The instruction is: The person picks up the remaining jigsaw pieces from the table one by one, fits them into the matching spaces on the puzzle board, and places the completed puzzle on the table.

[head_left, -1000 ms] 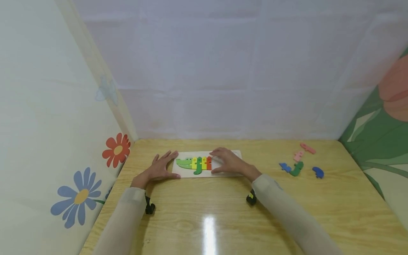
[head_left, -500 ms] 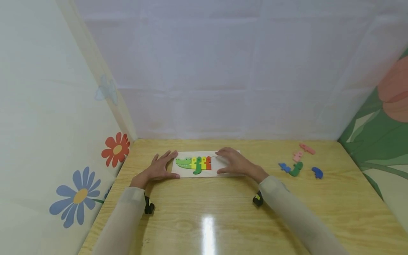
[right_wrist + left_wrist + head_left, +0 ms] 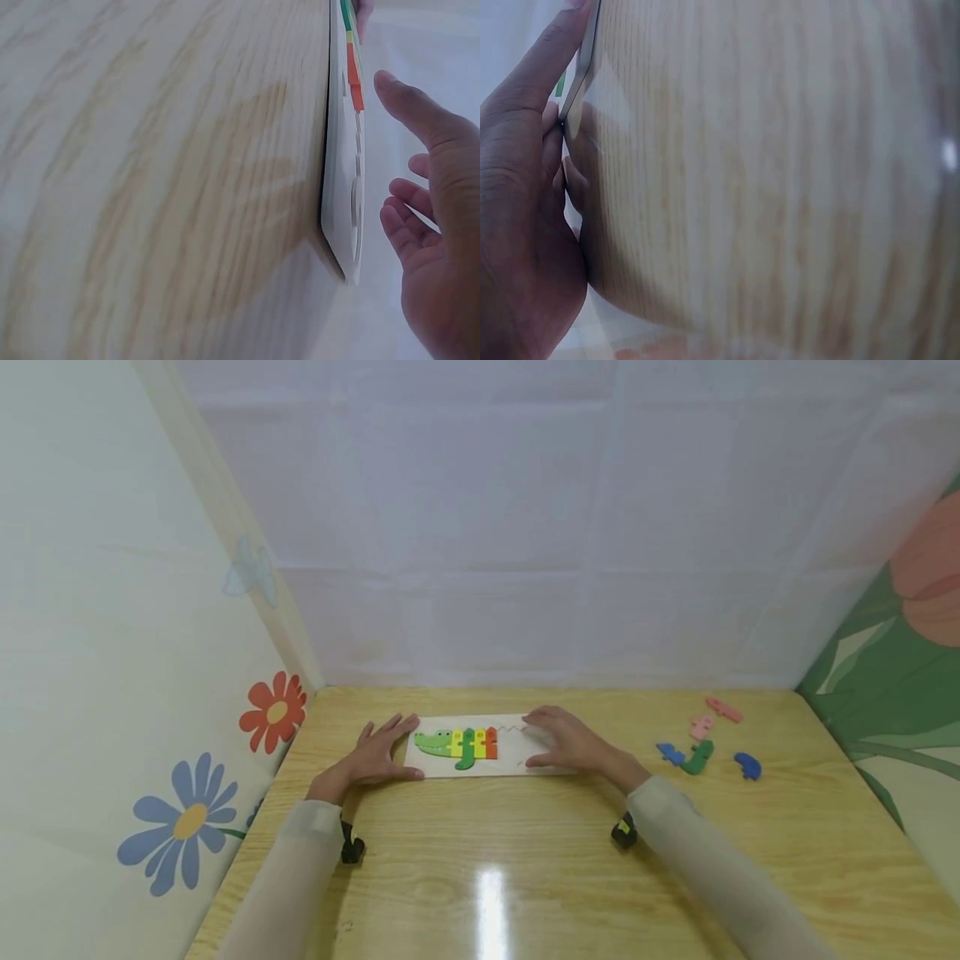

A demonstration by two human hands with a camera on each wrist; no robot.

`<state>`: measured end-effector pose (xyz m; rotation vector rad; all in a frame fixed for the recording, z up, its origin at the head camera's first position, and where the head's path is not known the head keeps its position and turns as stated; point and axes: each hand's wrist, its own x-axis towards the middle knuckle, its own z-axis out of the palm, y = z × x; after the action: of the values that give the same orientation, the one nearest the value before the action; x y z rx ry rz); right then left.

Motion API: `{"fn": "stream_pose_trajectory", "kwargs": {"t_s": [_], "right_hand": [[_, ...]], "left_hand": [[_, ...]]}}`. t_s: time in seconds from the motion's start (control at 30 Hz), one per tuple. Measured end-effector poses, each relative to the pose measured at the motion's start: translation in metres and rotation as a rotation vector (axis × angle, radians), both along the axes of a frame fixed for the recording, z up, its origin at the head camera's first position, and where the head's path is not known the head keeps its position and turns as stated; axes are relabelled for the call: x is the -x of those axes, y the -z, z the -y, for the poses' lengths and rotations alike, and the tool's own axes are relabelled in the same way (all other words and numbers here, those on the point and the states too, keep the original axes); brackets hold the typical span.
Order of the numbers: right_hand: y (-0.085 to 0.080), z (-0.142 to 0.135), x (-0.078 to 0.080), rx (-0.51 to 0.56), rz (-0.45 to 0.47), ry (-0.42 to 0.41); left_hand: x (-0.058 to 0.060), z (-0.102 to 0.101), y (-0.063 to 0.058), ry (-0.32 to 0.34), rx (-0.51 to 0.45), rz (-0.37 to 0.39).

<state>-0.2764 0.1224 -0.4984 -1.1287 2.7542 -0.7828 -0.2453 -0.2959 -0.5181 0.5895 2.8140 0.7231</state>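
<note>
A white puzzle board (image 3: pixel 513 768) lies on the table with a crocodile's green head (image 3: pixel 433 743) and several coloured body pieces fitted in. The last of these is a red piece (image 3: pixel 491 743). My left hand (image 3: pixel 369 758) rests at the board's left end, fingers spread, index finger at the far corner and thumb (image 3: pixel 551 56) along the near edge. Over the right part of the board hovers my right hand (image 3: pixel 573 745), thumb and fingers apart with nothing between them. Zigzag outlines of the bare recess show beside the red piece.
Loose pieces lie to the right on the wooden table (image 3: pixel 480 827): a long pink one (image 3: pixel 724 709), a small pink one (image 3: pixel 702 727), a light blue one (image 3: pixel 670 753), a green one (image 3: pixel 698 757) and a dark blue one (image 3: pixel 747 766). A white cloth wall (image 3: pixel 555 610) stands behind.
My right hand has moved right, away from the red piece, uncovering more of the board's recess. The left hand and the loose pieces stay where they were.
</note>
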Motion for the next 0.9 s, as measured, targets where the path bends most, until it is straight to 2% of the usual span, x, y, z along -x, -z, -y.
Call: {"fn": "stream_pose_trajectory", "kwargs": {"t_s": [0.9], "right_hand": [[-0.010,-0.032,-0.003,0.058,-0.093,0.017]], "left_hand": [[0.002,0.001,0.001,-0.006,-0.003,0.022]]}}
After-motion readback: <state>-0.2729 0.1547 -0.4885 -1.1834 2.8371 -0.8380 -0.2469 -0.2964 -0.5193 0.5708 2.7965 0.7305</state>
